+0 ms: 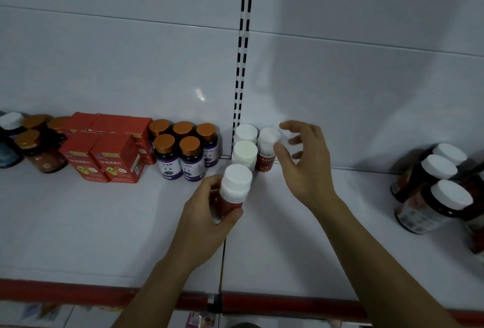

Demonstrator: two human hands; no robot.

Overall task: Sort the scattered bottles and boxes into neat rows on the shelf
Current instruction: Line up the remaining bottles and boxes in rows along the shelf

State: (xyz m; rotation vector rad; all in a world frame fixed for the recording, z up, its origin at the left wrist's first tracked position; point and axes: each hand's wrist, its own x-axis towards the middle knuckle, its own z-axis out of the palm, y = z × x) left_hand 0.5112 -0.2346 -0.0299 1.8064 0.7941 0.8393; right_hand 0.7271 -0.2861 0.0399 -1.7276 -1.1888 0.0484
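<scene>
Head view; down onto shelf (104,223); near

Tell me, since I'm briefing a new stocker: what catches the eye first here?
The left hand grips a white-capped red bottle at mid-shelf, just in front of three more white-capped bottles. The right hand is spread open beside them. Red boxes stand in rows further left.

Small red plastic bottle with white cap (245,153): four, middle. Dark purple-labelled bottle with copper lid (167,162): five, just left. Red cardboard box (115,160): at least four, further left. Brown bottle with copper lid (44,162): three, far left. Large dark jar with white lid (429,209): three, far right.
</scene>
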